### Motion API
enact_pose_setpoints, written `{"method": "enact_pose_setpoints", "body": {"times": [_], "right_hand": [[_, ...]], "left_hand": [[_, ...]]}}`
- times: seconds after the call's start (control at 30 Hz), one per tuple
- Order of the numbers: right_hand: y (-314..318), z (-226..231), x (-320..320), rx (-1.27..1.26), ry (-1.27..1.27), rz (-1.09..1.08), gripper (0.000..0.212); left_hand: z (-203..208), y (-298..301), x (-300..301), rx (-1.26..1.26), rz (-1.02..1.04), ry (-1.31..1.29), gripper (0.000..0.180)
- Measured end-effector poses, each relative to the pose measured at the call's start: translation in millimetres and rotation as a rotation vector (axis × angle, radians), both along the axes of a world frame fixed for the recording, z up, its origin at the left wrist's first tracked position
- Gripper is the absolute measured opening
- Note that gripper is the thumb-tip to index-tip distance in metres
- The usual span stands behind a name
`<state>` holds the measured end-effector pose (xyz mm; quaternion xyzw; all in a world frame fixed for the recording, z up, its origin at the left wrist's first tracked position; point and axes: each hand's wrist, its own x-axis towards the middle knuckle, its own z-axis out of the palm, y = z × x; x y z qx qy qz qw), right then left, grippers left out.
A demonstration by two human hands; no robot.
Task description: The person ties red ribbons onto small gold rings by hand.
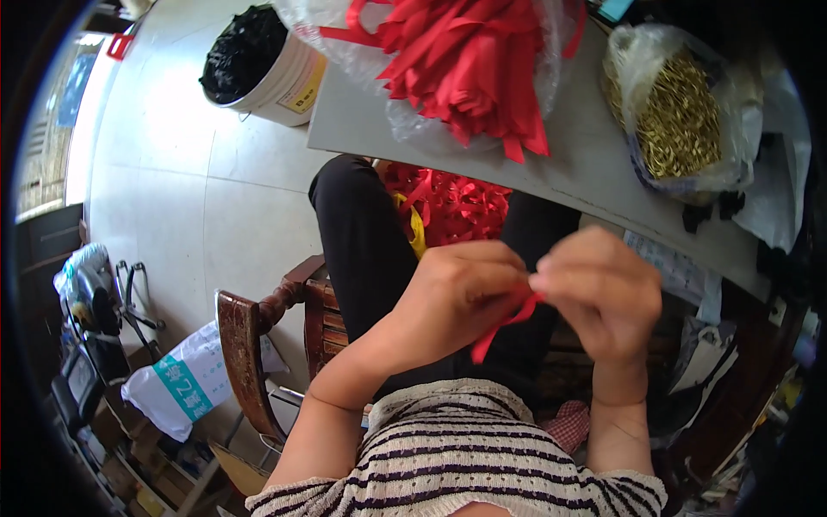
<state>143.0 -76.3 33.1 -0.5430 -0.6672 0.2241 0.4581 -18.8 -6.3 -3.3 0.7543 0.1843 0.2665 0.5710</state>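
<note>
The work area is bounded ahead by a grey table (362, 121), its near edge beyond the hands. The person sits in a wooden armchair (237, 345); the left armrest stands beside the left forearm. A white sack with a teal band (183, 388) lies to the left of the chair. The black trouser legs (357, 228) flank the space below the table edge.

The red ribbon strip (488, 343) is located in front of the torso, between the left hand (465, 289) and the right hand (603, 297). Its long axis runs obliquely: the free end points down and toward the person's left, the upper end toward the right fingertips. The left hand is narrowed, with the strip pinched at its fingers. The right hand is curled with its fingertips at the upper end; motion blur prevents telling whether it grips.

On the table, a clear plastic bag (405, 121) lies around a bundle of red ribbons (465, 77). At right, a translucent bag (633, 65) contains gold-coloured metal pieces (680, 116). A white bucket (289, 82) at left holds black plastic (245, 52). Red ribbon pieces (457, 207) are heaped between the knees, beside a yellow strip (417, 231); their container cannot be determined.
</note>
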Motion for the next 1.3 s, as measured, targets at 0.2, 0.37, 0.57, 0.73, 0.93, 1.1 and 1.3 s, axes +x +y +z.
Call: {"method": "enact_pose_setpoints", "body": {"times": [0.2,0.37,0.57,0.73,0.93,1.1,1.3], "right_hand": [[-2,-8,2,-0.393,0.477,-0.162,0.004],[-3,-19,-6,-0.273,0.676,-0.134,0.012],[-15,-10,15,-0.183,0.214,-0.081,0.012],[10,-13,88,-0.077,-0.442,-0.786,0.005],[19,-2,131,-0.137,-0.321,-0.802,0.008],[20,0,160,-0.062,-0.112,-0.81,0.008],[15,24,168,-0.119,0.232,-0.686,0.009]], "left_hand": [[4,-10,5,-0.501,0.245,-0.203,0.013],[-9,-11,4,-0.698,0.093,-0.38,0.016],[-5,-1,4,-0.04,0.156,-0.115,0.018],[-5,-7,4,-0.168,0.144,-0.073,0.016],[-7,-4,11,-0.211,0.129,-0.095,0.012],[-2,-2,23,-0.267,0.078,-0.1,0.011],[-2,5,44,-0.23,-0.003,-0.122,0.01]]}}
